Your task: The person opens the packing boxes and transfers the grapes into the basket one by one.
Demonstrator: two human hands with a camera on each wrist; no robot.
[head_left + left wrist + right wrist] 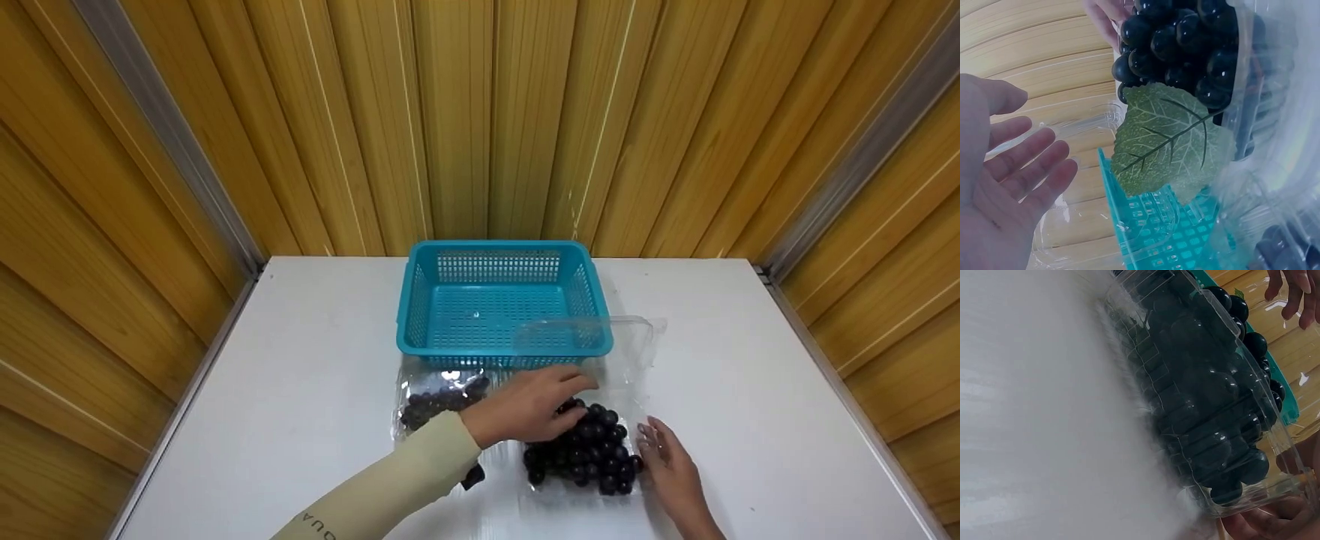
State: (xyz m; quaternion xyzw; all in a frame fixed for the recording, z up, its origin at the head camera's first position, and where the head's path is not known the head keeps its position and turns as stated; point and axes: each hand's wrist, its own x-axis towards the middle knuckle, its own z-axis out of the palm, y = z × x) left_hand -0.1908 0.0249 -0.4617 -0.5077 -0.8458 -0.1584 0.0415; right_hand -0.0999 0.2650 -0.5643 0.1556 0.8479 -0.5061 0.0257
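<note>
One clear grape box (450, 377) at left; teal basket (499, 304) behind; left hand (534, 405) released, fingers loose, near dark grapes (592, 454) in open box (1202, 399), before basket; right hand (675, 472) pinches open box's right edge.

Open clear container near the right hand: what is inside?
Dark grapes are heaped inside; the left wrist view shows a green leaf against them. In the head view, the left hand hides some; buried ones cannot be seen.

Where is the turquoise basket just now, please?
In the head view, the turquoise basket stands centrally toward the back of the white table, beyond the left hand.
</note>
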